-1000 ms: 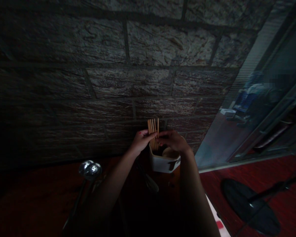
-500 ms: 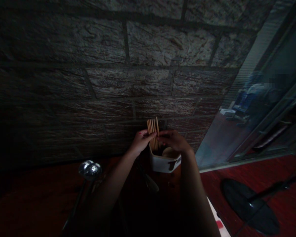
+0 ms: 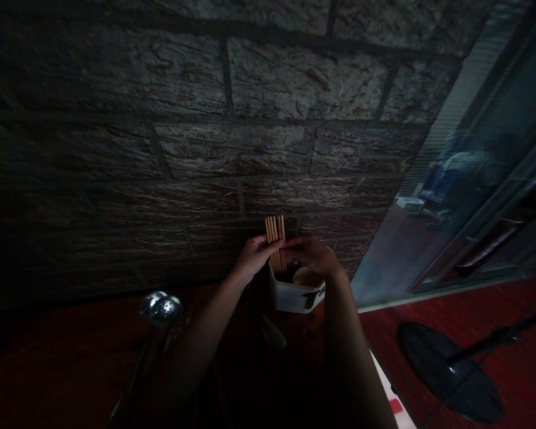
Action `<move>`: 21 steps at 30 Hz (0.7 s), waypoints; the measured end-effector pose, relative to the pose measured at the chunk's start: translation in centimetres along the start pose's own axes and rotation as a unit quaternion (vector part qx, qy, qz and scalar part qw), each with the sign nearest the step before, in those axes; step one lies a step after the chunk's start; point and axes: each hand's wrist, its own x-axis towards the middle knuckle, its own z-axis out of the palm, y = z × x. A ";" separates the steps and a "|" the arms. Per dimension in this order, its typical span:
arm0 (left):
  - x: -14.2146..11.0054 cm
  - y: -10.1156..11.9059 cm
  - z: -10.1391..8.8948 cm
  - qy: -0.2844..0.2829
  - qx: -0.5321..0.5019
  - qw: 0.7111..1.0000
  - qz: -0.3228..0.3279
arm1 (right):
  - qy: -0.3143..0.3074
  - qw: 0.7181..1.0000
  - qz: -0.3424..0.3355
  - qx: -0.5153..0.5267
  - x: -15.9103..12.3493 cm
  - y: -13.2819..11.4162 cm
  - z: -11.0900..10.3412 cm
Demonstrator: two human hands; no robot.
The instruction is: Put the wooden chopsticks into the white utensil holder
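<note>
A bundle of several wooden chopsticks (image 3: 274, 229) stands upright in a white holder (image 3: 295, 296) against the stone wall. My left hand (image 3: 255, 256) grips the bundle from the left, fingers closed on it. Closed on the same sticks from the right, my right hand (image 3: 311, 255) sits just above the holder's rim. A pale rounded object (image 3: 306, 276) rests inside the holder on the right side. The scene is very dim and the lower ends of the sticks are hidden in the holder.
Two shiny metal ladles (image 3: 161, 307) stand at the left, handles running down into shadow. A dark spoon-like utensil (image 3: 272, 335) lies in front of the holder. A black fan base (image 3: 451, 372) rests on the red floor at right, beside a glass partition (image 3: 455, 196).
The chopstick tips have been evened up into a tighter, level bundle; one stick that stuck out higher at the right is now flush. Both hands stay in place.
</note>
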 end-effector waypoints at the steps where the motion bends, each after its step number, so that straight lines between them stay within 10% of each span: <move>1: 0.0 0.0 0.0 0.001 0.000 1.000 0.001 | 0.002 1.000 0.001 -0.006 0.0 -0.1 0.0; 21: -0.1 0.1 0.1 0.023 0.021 0.999 0.008 | -0.034 0.997 -0.039 0.053 0.2 -0.1 0.2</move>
